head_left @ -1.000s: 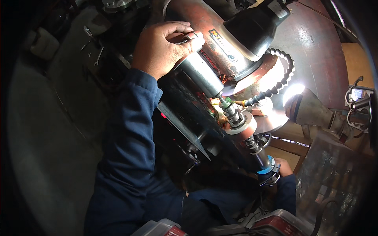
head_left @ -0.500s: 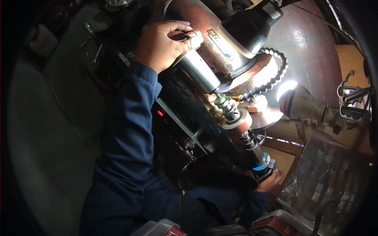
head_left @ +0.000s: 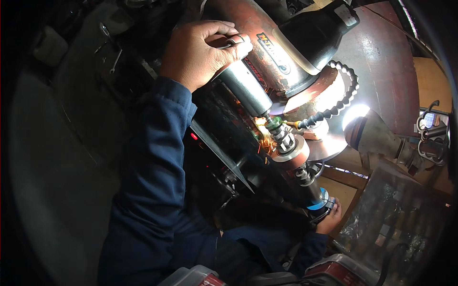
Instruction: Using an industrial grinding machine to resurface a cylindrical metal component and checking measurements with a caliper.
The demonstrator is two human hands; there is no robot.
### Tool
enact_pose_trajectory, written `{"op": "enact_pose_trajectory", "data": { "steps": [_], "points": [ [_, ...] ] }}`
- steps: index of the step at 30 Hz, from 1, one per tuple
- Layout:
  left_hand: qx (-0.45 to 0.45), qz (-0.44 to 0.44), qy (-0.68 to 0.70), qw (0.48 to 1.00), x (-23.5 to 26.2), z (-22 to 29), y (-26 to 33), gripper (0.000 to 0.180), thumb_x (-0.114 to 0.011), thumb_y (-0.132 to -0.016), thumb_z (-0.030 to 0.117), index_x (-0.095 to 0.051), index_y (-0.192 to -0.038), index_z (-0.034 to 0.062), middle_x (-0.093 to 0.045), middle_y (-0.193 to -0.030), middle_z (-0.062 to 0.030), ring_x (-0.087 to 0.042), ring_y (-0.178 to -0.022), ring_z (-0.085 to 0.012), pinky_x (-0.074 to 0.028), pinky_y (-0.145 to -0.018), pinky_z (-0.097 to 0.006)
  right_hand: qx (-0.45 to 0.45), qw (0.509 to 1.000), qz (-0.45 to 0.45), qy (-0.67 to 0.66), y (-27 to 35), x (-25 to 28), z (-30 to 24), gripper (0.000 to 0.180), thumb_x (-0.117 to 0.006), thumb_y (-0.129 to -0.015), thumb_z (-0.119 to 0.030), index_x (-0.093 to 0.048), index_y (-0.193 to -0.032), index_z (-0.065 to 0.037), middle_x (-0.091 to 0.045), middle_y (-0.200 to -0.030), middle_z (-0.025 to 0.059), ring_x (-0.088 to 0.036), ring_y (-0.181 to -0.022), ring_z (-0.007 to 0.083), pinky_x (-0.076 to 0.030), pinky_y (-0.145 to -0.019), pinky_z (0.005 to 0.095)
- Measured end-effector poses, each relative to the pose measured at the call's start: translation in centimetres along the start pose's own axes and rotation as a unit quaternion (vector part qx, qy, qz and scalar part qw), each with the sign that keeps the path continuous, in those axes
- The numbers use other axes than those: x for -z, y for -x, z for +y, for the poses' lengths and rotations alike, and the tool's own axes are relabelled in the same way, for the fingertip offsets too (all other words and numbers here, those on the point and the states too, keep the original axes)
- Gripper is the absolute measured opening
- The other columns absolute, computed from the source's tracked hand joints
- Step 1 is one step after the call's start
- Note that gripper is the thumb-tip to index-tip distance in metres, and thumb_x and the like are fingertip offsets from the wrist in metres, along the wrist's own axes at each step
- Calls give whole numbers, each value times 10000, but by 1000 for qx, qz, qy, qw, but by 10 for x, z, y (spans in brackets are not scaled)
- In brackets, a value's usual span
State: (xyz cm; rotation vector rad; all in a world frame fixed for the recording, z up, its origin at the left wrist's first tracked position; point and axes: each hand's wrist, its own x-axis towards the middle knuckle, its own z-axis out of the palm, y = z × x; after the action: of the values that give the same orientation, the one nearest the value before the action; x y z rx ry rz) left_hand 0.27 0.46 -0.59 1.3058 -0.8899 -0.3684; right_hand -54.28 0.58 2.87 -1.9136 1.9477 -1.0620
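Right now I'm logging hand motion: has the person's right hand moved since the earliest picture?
Yes: judged against the lamp, the right hand sits lower and farther left in the picture than it did then.

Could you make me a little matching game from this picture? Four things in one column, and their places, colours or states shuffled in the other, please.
Things:
1. Left hand
2. Right hand
3. Segmented hose
4. Lamp

Places, colours or states:
A. Black and bent in a curve
B. At the upper end of the shiny metal cylinder
C. Glowing brightly, toward the right of the picture
D. Low down, near the blue ring

Right pairs: 1-B, 2-D, 3-A, 4-C
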Motion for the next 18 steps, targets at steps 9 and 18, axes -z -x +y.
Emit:
{"op": "enact_pose_trajectory", "data": {
  "steps": [9, 18],
  "points": [
    [-10, 3, 6, 1000, 4, 4, 4, 252, -785, -735, 64, -682, -951, -16, -704, -900, -108, -691, -850, -168, -556, -763, -281, -169, 931, -318, 60, -65, 10, -15, 228, -488, -958, -106, -626, -1052, 49, -670, -904, 101, -628, -854, 158, -492, -795, 282],
    [-41, 28, -11, 999, 2, -7, 3, 333, -828, -697, 147, -684, -946, -21, -703, -893, -123, -691, -833, -175, -552, -754, -291, -15, 740, -654, 158, -110, -8, -33, 235, -585, -868, -98, -646, -1032, 60, -682, -944, 98, -640, -837, 133, -506, -760, 256]
  ]
}}
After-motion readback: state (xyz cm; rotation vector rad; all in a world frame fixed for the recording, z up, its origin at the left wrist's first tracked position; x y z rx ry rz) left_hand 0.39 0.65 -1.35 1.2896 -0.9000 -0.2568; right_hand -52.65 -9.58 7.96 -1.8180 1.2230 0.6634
